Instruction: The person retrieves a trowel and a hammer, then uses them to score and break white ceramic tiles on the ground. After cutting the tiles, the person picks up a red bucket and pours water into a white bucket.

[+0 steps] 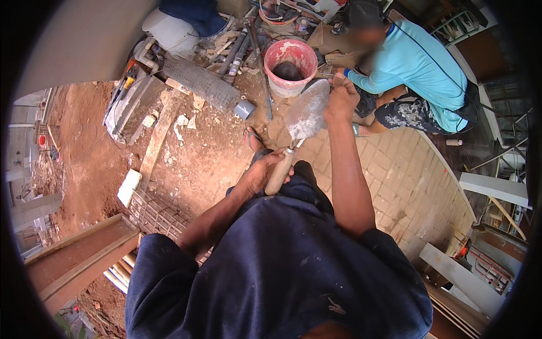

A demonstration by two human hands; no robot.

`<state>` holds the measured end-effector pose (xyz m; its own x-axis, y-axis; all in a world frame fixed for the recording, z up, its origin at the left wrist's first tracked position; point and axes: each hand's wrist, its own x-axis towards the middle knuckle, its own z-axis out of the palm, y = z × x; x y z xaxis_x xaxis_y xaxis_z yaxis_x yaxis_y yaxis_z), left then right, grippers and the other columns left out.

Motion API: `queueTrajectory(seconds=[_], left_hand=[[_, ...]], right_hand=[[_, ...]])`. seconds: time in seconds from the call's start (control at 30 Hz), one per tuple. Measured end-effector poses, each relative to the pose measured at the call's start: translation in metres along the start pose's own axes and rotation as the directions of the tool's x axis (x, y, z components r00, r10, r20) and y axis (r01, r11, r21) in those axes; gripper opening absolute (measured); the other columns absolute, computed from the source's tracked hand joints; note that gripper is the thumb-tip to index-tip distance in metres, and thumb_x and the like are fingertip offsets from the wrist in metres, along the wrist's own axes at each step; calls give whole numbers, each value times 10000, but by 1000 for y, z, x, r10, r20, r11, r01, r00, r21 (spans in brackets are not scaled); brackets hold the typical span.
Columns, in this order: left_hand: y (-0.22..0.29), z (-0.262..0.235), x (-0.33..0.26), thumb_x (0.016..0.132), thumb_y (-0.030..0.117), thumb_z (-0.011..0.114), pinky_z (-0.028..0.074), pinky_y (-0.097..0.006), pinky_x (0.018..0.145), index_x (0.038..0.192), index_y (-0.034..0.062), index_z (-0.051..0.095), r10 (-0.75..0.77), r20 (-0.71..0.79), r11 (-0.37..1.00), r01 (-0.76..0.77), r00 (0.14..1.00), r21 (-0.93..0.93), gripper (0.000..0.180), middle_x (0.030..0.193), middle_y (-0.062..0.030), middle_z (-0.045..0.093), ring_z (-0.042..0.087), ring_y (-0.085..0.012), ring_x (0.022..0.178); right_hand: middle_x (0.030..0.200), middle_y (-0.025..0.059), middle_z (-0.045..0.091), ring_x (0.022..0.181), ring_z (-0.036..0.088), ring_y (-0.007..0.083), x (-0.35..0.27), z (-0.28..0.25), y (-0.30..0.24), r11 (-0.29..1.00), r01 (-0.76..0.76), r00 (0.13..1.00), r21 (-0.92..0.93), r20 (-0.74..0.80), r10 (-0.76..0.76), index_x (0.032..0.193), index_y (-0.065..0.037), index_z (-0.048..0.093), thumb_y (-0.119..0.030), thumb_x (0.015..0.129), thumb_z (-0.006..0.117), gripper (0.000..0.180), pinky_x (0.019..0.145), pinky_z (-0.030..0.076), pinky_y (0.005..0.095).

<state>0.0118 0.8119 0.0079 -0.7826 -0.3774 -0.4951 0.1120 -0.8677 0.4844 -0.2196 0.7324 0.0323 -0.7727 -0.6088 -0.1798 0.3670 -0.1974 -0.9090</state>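
Timber frame (pixel 84 254): lower left, a brown wooden piece over pale pipes, lying on red soil well apart from the hands.
Wire mesh (pixel 197 82): upper left of centre, flat on the dirt among planks and broken tile pieces, beside a white pipe bend.
Left hand (pixel 261 172): fingers closed around the wooden handle, thumb side up; the grip sits low on the handle, which looks meant to keep the tool steady while the blade is worked on.
Trowel (pixel 305 116): held in the air in front of the person's dark shirt, blade pointing up and away, its grey face crusted with mortar and turned toward the camera.
Foot in sandal (pixel 254 140): just left of the blade, planted on the bare earth.
Red bucket (pixel 289 65): standing on the ground beyond the trowel tip, rim smeared white, dark contents inside.
Right hand (pixel 340 99): fingers curled and pressed at the blade's upper right edge, apparently touching it; whether they pinch anything cannot be told.
Paved brick floor (pixel 406 181): right of the arm.
Co-worker in a turquoise shirt (pixel 418 68): crouched at the paving's far edge.
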Motion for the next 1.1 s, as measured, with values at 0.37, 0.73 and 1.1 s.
queueTrajectory(seconds=[0.37,0.73,1.1], left_hand=[[-13,23,0,867,223,717,393,-243,434,1016,46,549,289,-314,810,-57,904,583,286,662,-1,530,475,-75,480],[-25,-18,-4,815,16,648,397,-256,422,856,26,546,304,-337,867,-112,891,486,111,599,-25,544,486,-105,448],[-6,-36,-18,672,-58,638,432,-311,418,735,37,508,30,-259,994,-2,966,110,173,576,-79,518,510,-180,449]], right_hand=[[721,47,622,664,536,116,24,35,54,768,376,922,-519,131,-363,838,10,653,-77,870,614,100,662,463,291],[800,199,674,801,665,370,-6,70,75,759,353,935,-547,180,-306,923,-26,673,-123,854,584,149,728,498,428],[737,174,658,706,659,340,-36,87,92,771,266,964,-579,163,-210,861,-34,652,-127,817,568,133,644,500,420]])
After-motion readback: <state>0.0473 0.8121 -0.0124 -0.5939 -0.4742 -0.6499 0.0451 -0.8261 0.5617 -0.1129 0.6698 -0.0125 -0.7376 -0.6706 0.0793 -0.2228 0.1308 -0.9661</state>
